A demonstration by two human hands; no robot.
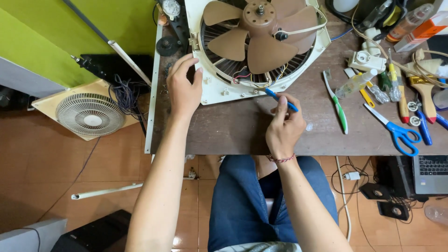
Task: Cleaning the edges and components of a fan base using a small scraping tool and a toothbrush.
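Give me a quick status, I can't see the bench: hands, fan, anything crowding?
Left hand flat on the fan housing corner. Right hand grips a blue tool, tip at the wires. Toothbrush and scissors lie apart, right.

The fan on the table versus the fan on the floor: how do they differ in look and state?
The fan on the table is opened up, with brown blades bare and wires showing; the fan on the floor keeps its round white grille on, hiding its blades. The table fan is handled: the left hand rests on its frame and the right hand points a blue tool at its edge; the floor fan lies untouched. Both have pale square housings.
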